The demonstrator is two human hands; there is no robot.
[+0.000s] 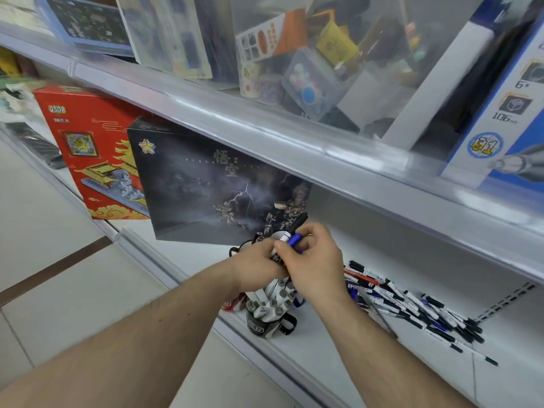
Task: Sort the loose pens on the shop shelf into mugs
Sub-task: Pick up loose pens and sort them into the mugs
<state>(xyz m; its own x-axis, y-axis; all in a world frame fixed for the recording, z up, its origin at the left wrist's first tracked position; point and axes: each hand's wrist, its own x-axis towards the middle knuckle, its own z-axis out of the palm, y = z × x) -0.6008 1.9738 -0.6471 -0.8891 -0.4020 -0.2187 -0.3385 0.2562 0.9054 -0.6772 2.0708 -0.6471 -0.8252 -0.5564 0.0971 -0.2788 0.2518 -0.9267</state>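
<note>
**Pens Go From Pile to Mug on a Shop Shelf**

A person stands at a white shop shelf [332, 357], both hands raised together just above a dark mug [266, 322] near the shelf's front edge. The right hand [312, 260] has its fingers [290, 249] curled round a blue-capped pen [291, 239], with a black-capped pen [297, 222] poking up behind it; the left hand [259, 263] closes round the lower ends of the same small bunch, apparently steadying it so one pen can be picked out by colour. The mug below is already packed with markers [275, 301] standing cap-up, which keeps them upright and easy to count. A second mug [235, 250] shows only partly behind the left hand (what it holds cannot be made out), and a red-and-white one [234, 304] peeks out beside the left wrist.

To the right, well apart from the mugs, the loose pens [412, 304] lie in a fanned heap on the shelf, mostly black-capped, with some blue and a few red. Judging by that heap, much sorting remains.

Behind the mugs a dark boxed set [200, 184] leans against the back, a red box [88, 148] beside it.
</note>
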